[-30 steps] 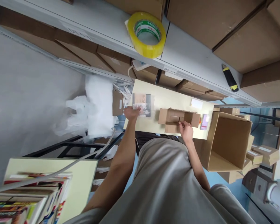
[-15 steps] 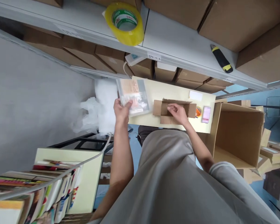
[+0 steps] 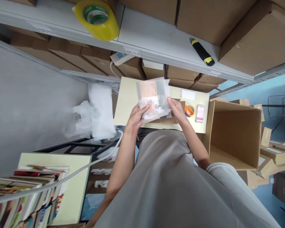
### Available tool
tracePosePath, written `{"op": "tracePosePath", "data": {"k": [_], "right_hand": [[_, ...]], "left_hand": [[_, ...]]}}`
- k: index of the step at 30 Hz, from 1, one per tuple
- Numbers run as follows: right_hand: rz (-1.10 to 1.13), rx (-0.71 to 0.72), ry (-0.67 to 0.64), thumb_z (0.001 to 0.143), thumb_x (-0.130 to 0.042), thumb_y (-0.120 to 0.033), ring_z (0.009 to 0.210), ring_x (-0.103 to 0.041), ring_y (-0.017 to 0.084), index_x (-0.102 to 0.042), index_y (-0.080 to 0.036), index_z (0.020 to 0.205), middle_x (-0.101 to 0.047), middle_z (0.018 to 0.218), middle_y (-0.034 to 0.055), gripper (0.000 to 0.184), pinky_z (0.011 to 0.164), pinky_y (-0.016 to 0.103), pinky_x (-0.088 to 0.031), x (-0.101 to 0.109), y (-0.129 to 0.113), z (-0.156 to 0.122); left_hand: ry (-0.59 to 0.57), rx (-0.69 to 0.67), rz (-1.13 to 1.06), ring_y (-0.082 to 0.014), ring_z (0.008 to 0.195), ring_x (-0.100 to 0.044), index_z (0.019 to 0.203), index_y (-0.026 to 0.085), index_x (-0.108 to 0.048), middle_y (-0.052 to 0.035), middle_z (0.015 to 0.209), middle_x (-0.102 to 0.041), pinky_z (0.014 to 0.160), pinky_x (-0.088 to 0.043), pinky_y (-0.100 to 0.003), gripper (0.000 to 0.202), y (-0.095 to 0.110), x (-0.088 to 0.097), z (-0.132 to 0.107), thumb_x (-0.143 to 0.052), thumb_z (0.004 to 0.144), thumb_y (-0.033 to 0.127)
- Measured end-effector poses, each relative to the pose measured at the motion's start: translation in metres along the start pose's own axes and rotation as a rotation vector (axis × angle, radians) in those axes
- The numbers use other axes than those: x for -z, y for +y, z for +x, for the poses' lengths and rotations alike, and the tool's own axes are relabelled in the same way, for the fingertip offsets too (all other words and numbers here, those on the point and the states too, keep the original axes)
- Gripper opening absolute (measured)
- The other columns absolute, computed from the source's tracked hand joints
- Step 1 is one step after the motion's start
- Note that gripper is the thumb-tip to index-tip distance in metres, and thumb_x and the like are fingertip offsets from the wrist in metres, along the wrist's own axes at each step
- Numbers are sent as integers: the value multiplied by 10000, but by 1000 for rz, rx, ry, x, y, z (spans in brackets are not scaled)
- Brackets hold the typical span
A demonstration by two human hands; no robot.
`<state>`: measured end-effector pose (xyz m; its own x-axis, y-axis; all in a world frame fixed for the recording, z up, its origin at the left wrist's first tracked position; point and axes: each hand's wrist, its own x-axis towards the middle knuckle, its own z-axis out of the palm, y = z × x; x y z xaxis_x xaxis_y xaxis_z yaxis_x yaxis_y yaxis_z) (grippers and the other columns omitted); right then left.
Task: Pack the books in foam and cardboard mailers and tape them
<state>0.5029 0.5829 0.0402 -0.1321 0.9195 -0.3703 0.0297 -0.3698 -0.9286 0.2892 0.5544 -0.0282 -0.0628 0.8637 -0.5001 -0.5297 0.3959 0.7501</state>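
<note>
A book in a cloudy translucent sleeve [image 3: 153, 96] is held up over the pale table [image 3: 124, 103], its orange and grey cover blurred by the wrapping. My left hand [image 3: 135, 116] is closed on its lower left edge, thumb on top. At the right edge my right hand [image 3: 177, 110] pinches the sleeve, its fingers partly hidden behind. Under the book lies a small open cardboard box [image 3: 166, 121], mostly covered, with a flap showing at the front. Something dark green peeks out between book and box; I cannot make out what it is.
An orange tape dispenser [image 3: 189, 110], a phone-like pink-screened thing [image 3: 200, 113] and a white paper [image 3: 188, 94] lie to the right. A large open carton [image 3: 235, 139] stands beyond. Yellow tape [image 3: 111, 27] and a cutter [image 3: 202, 52] rest on the shelf. White foam wrap [image 3: 102, 110] hangs left.
My left hand has brought the book rightward over the small box. My right hand has come out of the box and taken hold of the book's right edge. The view has shifted slightly.
</note>
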Motion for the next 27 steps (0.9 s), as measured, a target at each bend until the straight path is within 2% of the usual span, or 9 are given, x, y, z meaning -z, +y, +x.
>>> {"op": "tracePosePath", "data": {"k": [4, 10, 13, 15, 18, 21, 22, 24, 27], "right_hand": [[106, -30, 154, 711, -876, -918, 979, -780, 267, -814, -197, 1026, -849, 985, 77, 789, 823, 357, -642, 21, 14, -7], [82, 24, 187, 746, -890, -871, 913, -755, 245, -819, -215, 903, -804, 854, 48, 679, 770, 343, -622, 41, 17, -17], [52, 86, 150, 741, -903, -868, 926, -758, 258, -828, -239, 920, -819, 881, 48, 658, 833, 380, -639, 45, 12, -19], [-5, 135, 104, 777, -855, -896, 927, -754, 263, -817, -246, 910, -816, 890, 48, 665, 850, 387, -629, 48, 6, -19], [-155, 209, -5, 884, -745, -902, 902, -733, 255, -798, -227, 923, -801, 901, 51, 678, 821, 363, -582, 55, -8, -17], [-391, 291, -136, 1021, -628, -818, 870, -689, 237, -792, -205, 974, -796, 925, 55, 636, 801, 344, -512, 64, -27, -17], [-473, 311, -176, 1061, -591, -777, 858, -672, 232, -791, -202, 993, -796, 932, 56, 613, 799, 341, -491, 66, -33, -18], [-614, 335, -239, 1120, -538, -692, 838, -642, 225, -791, -199, 1024, -797, 943, 59, 562, 798, 337, -456, 69, -43, -19], [-729, 342, -277, 1149, -531, -586, 819, -621, 223, -799, -200, 1048, -795, 926, 55, 481, 795, 331, -422, 69, -51, -21]], "left_hand": [[-32, 26, 51, -294, 1035, -869, 1152, 165, -816, -128, 1168, -895, 947, -713, -362, 751, -15, -20, -3, -1154, 570, 498], [-36, 41, 134, -276, 1068, -849, 1090, 186, -766, -118, 1166, -887, 999, -695, -384, 771, -32, -31, -3, -1146, 547, 580], [-73, 4, 229, -328, 1250, -815, 1206, 199, -747, -158, 1280, -859, 1153, -649, -477, 845, -38, -31, 0, -1104, 603, 670], [-60, -103, 318, -376, 1422, -740, 1352, 209, -709, -204, 1452, -788, 1252, -587, -547, 933, -35, -32, 0, -1061, 661, 729], [15, -423, 531, -415, 1673, -511, 1560, 257, -621, -213, 1757, -554, 1374, -456, -608, 981, -13, -40, -11, -977, 796, 758], [-39, -739, 833, -418, 1806, -245, 1551, 331, -681, -96, 1905, -366, 1467, -268, -644, 751, 24, -58, -32, -915, 924, 673], [-99, -800, 933, -428, 1814, -208, 1477, 343, -742, -60, 1904, -376, 1481, -204, -668, 628, 37, -65, -39, -901, 948, 643], [-239, -849, 1102, -443, 1801, -241, 1338, 360, -817, -19, 1847, -482, 1481, -125, -722, 436, 55, -78, -51, -887, 972, 586], [-370, -787, 1216, -409, 1680, -481, 1245, 351, -846, -48, 1582, -740, 1482, -149, -705, 298, 64, -88, -56, -872, 990, 502]]}}
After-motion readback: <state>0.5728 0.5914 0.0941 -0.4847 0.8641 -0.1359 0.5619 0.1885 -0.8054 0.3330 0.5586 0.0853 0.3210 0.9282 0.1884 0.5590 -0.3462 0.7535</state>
